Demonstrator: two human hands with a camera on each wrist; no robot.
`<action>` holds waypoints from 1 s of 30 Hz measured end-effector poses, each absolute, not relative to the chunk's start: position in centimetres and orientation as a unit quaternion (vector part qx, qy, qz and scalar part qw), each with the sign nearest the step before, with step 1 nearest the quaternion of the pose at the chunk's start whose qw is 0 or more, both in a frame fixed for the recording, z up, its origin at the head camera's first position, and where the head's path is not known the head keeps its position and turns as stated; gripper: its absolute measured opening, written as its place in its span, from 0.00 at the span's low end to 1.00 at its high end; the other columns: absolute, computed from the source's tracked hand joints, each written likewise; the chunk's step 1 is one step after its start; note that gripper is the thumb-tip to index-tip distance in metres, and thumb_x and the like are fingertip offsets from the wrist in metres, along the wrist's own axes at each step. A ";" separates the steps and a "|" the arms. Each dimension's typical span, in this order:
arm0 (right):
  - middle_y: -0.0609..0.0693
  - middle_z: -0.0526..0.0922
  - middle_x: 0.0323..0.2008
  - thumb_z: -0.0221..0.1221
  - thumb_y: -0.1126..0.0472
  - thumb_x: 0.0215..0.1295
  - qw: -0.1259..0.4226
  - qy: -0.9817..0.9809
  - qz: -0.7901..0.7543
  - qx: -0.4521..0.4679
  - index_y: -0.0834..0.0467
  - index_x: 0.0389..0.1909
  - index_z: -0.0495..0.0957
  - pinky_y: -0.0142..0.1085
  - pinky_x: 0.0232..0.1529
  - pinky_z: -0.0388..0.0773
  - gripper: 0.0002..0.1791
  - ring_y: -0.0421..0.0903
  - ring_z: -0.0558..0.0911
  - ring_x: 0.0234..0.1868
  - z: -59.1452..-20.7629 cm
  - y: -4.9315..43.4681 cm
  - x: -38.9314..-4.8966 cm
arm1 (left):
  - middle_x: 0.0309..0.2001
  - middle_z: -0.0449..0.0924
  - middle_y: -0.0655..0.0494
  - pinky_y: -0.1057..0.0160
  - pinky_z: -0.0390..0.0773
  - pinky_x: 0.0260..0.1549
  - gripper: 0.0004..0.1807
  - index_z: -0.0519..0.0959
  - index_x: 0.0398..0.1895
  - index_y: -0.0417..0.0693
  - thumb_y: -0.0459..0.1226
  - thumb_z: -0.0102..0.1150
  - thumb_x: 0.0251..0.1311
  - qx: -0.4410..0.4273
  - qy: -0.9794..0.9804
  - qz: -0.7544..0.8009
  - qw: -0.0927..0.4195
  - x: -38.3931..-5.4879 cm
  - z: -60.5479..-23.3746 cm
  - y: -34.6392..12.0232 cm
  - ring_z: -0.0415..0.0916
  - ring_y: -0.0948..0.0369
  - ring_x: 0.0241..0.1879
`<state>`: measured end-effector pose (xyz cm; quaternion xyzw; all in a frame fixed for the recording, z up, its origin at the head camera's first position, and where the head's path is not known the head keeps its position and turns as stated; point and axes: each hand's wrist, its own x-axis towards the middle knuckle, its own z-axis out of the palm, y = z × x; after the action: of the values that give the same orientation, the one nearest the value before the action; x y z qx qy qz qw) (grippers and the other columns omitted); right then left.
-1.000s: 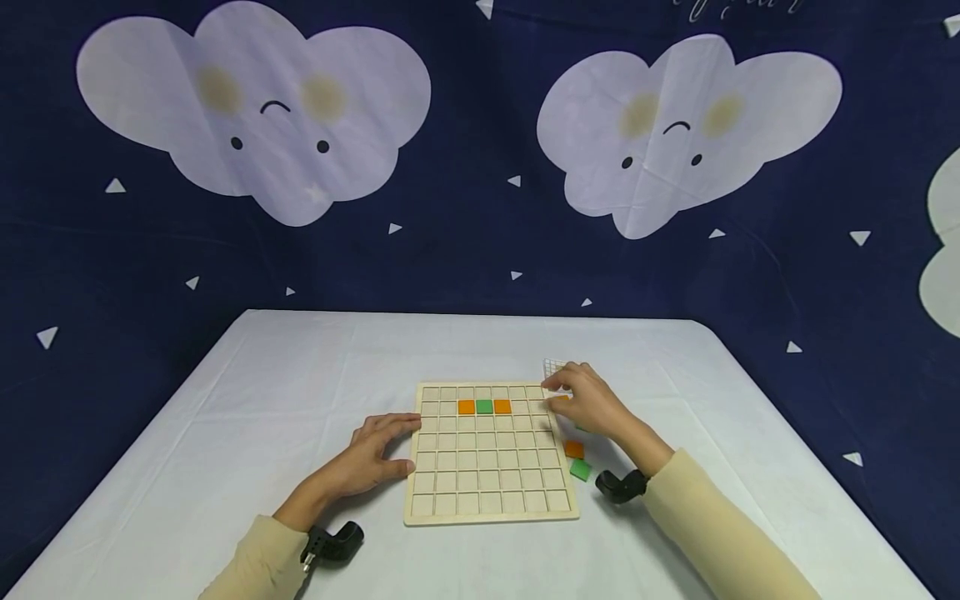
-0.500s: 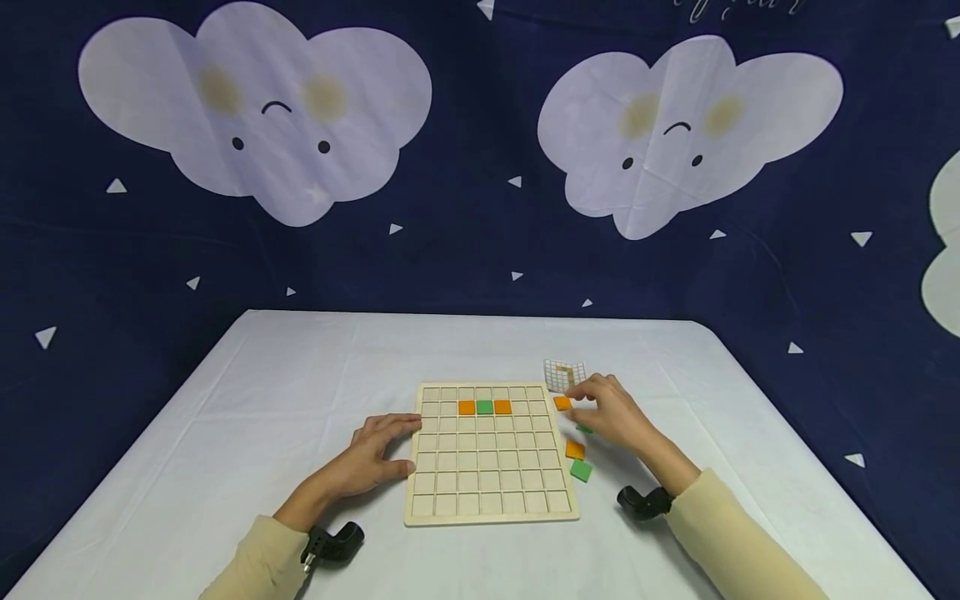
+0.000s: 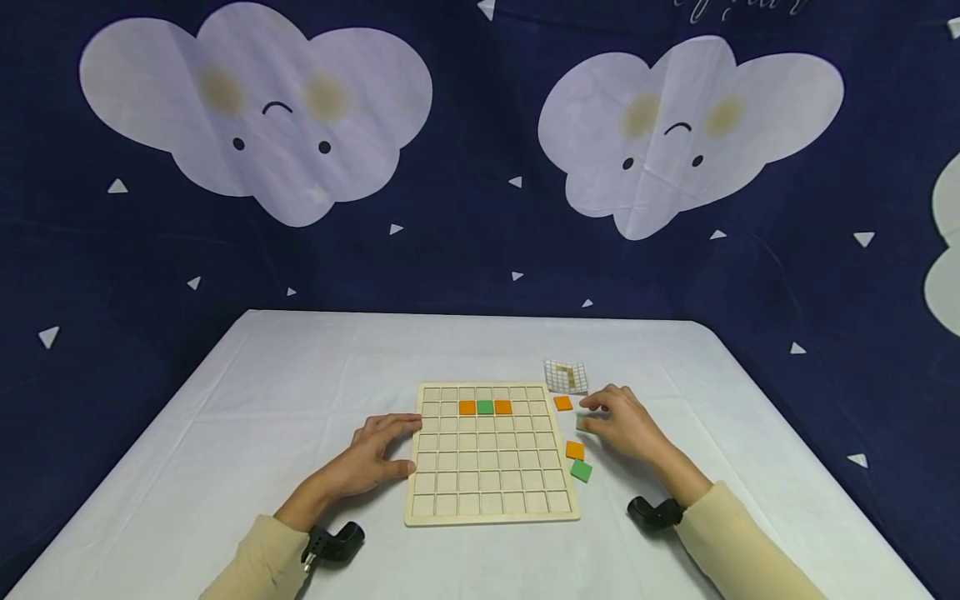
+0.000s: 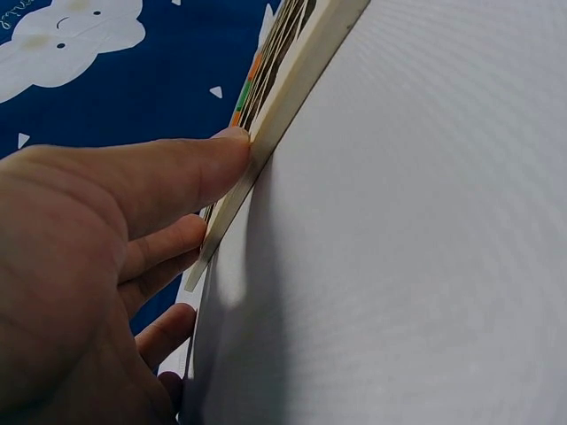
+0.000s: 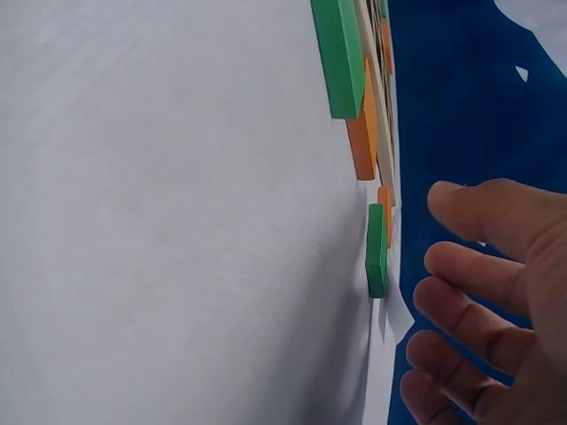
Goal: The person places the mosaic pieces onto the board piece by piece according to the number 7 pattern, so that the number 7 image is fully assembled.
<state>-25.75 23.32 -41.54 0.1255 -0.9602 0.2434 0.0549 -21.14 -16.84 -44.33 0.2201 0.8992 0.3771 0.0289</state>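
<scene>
A pale wooden grid board (image 3: pixel 487 461) lies on the white table, with an orange tile (image 3: pixel 467 407), a green tile (image 3: pixel 485 407) and another orange tile (image 3: pixel 503 407) side by side in one upper row. My left hand (image 3: pixel 367 458) rests on the board's left edge, its thumb (image 4: pixel 190 177) and fingertips touching the rim. To the right of the board, my right hand (image 3: pixel 626 425) hovers with relaxed fingers over a loose green tile (image 5: pixel 376 252), partly covered in the head view. Nothing is held in it; the right wrist view shows its fingertips apart from the tile.
Beside the board's right edge lie loose orange tiles (image 3: pixel 563 403) (image 3: pixel 574 451) and a green tile (image 3: pixel 581 471). A small paper card with a printed grid pattern (image 3: pixel 566 377) sits at the board's upper right corner. A dark blue cloud-print cloth (image 3: pixel 480 250) hangs behind the table.
My right hand has moved right and a little toward me, from the board's upper right edge to above the loose green tile, uncovering the card and an orange tile. My left hand stays put.
</scene>
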 end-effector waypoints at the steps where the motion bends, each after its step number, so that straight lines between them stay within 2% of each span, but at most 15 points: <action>1: 0.51 0.80 0.40 0.66 0.55 0.52 0.055 -0.960 0.242 0.126 0.58 0.44 0.82 0.40 0.44 0.69 0.18 0.47 0.72 0.43 -41.6 23.4 -25.8 | 0.68 0.64 0.51 0.39 0.48 0.61 0.32 0.69 0.63 0.46 0.40 0.65 0.53 0.220 0.900 0.375 0.028 -21.1 -44.3 -16.8 0.52 0.46 0.67; 10: 0.51 0.79 0.37 0.65 0.58 0.53 0.045 -0.963 0.234 0.122 0.59 0.43 0.83 0.36 0.38 0.63 0.16 0.46 0.69 0.38 -42.0 23.9 -25.8 | 0.68 0.63 0.51 0.40 0.48 0.61 0.32 0.69 0.63 0.46 0.39 0.65 0.52 0.216 0.900 0.378 0.032 -21.1 -44.3 -16.8 0.52 0.47 0.67; 30: 0.51 0.80 0.37 0.65 0.58 0.52 0.034 -0.967 0.221 0.118 0.58 0.40 0.83 0.37 0.40 0.65 0.14 0.46 0.69 0.39 -42.5 24.3 -25.8 | 0.68 0.63 0.50 0.40 0.49 0.61 0.32 0.69 0.63 0.47 0.41 0.65 0.53 0.218 0.901 0.374 0.029 -21.2 -44.4 -16.9 0.53 0.47 0.67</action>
<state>-25.85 24.30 -42.49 0.1184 -0.9675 0.2209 0.0345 -21.16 -16.86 -44.41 0.2184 0.9007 0.3743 0.0294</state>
